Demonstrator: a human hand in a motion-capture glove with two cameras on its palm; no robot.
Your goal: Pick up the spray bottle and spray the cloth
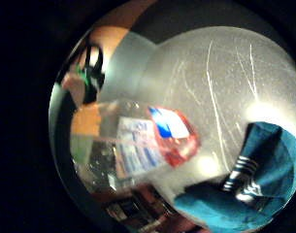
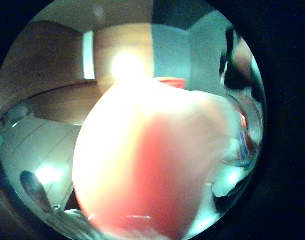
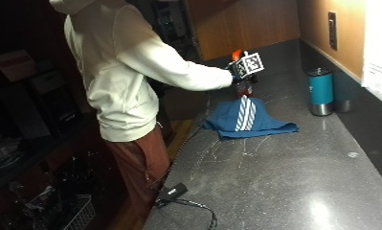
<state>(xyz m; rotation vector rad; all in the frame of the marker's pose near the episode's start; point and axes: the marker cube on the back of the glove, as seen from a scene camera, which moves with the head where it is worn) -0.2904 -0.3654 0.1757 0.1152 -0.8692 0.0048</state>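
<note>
- My right hand (image 3: 236,76) grips the bottle (image 3: 243,86), upper middle of the frame, just above the cloth (image 3: 246,119) on the tabletop (image 3: 286,177).
- Risk: nozzle aimed off, so mist misses the cloth.

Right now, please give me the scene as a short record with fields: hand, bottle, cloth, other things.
hand: the gloved right hand holds the spray bottle above the counter
bottle: clear body, red liquid, orange top, over the cloth's far edge
cloth: blue cloth with white stripes, lying on the counter
other things: teal cup standing near the wall
</note>
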